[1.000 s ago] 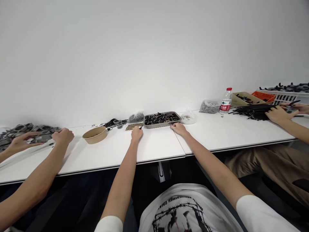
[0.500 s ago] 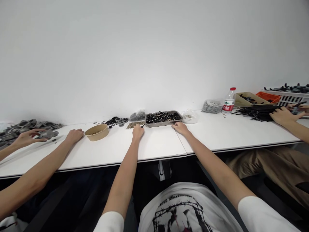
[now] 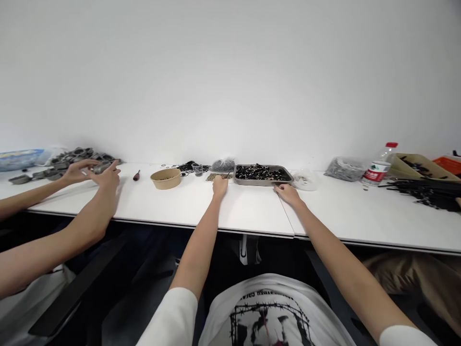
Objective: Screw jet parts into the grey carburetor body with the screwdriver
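Note:
My left hand (image 3: 220,186) is closed in front of the pile of small brass-coloured pieces (image 3: 215,176). A thin dark part (image 3: 227,176) juts from its fingers, too small to name. At the front right corner of the metal tray (image 3: 262,182), my right hand (image 3: 288,193) is closed in a pinch; whatever its fingertips hold is too small to make out. Many small black parts (image 3: 261,171) fill that tray. A clear bag (image 3: 304,180) lies just right of it, and a bag of dark small pieces (image 3: 222,165) stands behind the brass-coloured pile.
To the left are a tan paper bowl (image 3: 165,185), a small clear cup (image 3: 198,170), black rings (image 3: 187,166) and a screwdriver (image 3: 136,176). A co-worker's hands (image 3: 104,180) hold a grey part. On the right stand a bottle (image 3: 376,170) and black rods (image 3: 425,191).
The view has swung left, so the table things sit farther right. My hands remain near the tray. The co-worker at left has brought both hands together on a grey part.

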Motion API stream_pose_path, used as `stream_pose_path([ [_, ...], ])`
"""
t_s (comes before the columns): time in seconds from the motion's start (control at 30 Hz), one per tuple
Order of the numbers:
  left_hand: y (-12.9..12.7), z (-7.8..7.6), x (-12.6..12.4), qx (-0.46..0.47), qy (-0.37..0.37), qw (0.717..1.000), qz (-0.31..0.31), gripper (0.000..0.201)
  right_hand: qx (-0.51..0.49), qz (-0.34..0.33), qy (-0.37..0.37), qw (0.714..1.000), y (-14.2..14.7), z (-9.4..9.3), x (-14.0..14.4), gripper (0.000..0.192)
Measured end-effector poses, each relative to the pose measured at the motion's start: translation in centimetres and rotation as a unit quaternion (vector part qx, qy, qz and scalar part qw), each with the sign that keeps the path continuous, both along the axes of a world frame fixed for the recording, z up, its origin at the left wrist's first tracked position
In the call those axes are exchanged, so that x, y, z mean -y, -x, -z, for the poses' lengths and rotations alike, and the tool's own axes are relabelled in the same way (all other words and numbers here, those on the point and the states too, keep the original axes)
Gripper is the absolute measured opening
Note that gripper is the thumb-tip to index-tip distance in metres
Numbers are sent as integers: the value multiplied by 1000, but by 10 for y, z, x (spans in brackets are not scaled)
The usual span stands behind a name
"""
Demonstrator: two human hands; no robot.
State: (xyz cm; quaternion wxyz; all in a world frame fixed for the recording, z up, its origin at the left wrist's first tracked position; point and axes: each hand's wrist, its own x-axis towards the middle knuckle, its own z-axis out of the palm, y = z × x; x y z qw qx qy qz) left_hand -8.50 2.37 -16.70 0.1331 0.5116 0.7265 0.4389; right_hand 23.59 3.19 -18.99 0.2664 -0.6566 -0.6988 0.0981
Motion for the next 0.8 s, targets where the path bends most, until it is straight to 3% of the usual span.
stream_pose_path([
  [0.23, 3, 2, 8, -37, 13, 999, -29, 14, 17, 1, -2, 1000, 1, -1, 3, 36],
  [0.57, -5, 9, 13, -162, 24, 986, 39, 14, 14, -6, -19, 1000, 0, 3, 1, 38],
  [0.8, -9, 11, 11, -225, 40, 971, 70, 26, 5, -1, -17, 1000, 1, 1, 3, 39],
])
